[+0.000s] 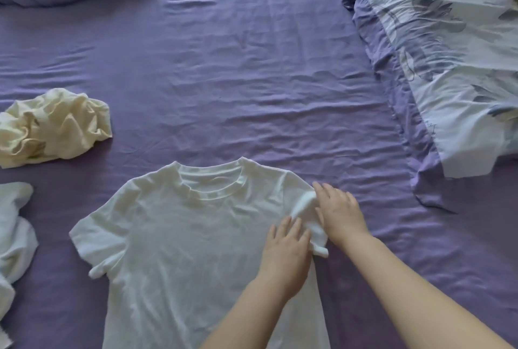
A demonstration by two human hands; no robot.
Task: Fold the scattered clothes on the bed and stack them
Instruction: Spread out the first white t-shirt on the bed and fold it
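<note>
One white T-shirt (179, 236) lies flat, its right sleeve bunched.

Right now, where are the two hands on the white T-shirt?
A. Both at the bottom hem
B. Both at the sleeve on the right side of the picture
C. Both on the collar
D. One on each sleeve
B: the left hand lies flat on the white T-shirt just inside its right-side sleeve, and the right hand rests on that sleeve's outer edge; the other sleeve and the collar are untouched.
</note>
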